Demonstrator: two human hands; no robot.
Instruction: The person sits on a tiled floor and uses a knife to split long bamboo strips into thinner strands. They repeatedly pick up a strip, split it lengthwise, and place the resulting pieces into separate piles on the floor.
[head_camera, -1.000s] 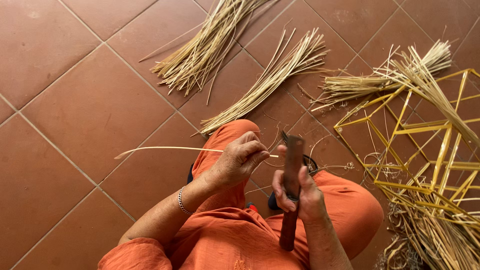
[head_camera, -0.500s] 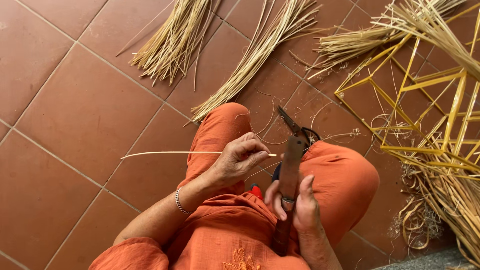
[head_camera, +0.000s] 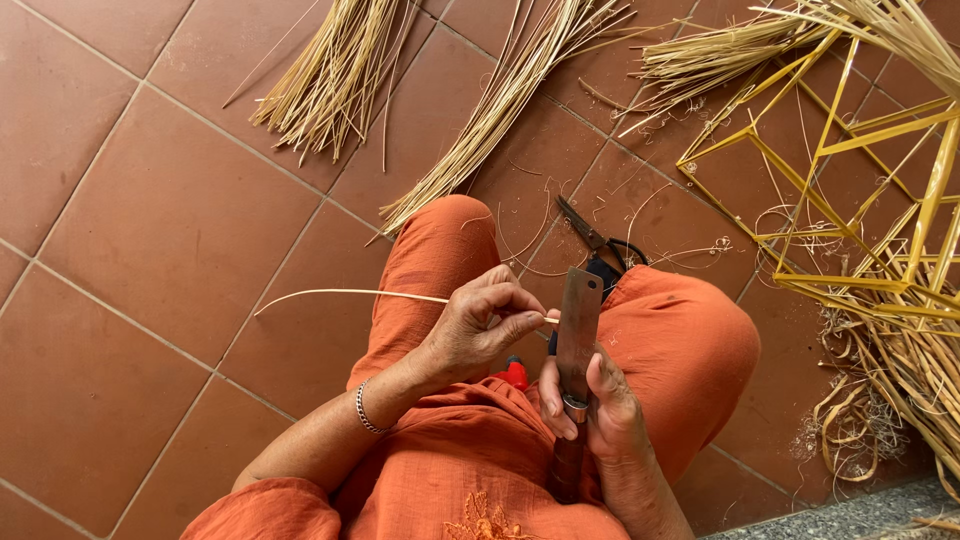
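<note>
tile floor (head_camera: 150, 230) | L hand (head_camera: 480, 325) pinches strip (head_camera: 340, 294) | R hand (head_camera: 590, 400) grips blade (head_camera: 578, 325)

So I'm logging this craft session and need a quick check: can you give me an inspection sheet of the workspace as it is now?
Surface: terracotta tile floor, person seated on it.
Job's things: thin cane strip pinched in left hand; flat knife blade upright in right hand.
Clutter: cane bundles, scissors, curled shavings.
Grippers: both hands closed on their items.
Cables: nothing seen.
Surroundings: yellow strip frame at right.
</note>
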